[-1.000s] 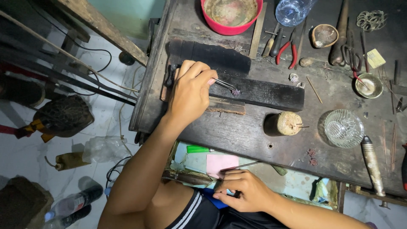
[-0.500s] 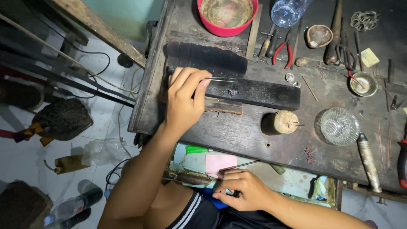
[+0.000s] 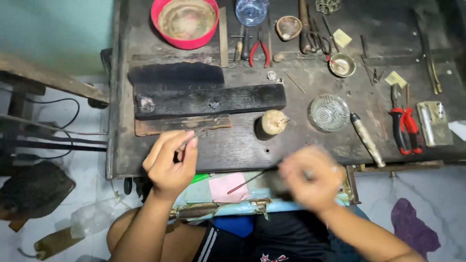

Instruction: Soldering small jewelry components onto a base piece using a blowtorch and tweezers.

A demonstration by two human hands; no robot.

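Left hand pinches a thin wire angling up-right off its fingertips, while the blurry right hand grips a thin rod pointing back toward it.

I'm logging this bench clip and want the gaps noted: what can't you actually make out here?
Head view only:
- Right hand: motion-blurred, so its grip and what it holds beyond a thin rod are unclear.
- Left hand: pinches a thin tool; its tip is too small to tell.
- Red bowl: cut by the top edge.
- Open drawer: contents partly hidden behind both hands.
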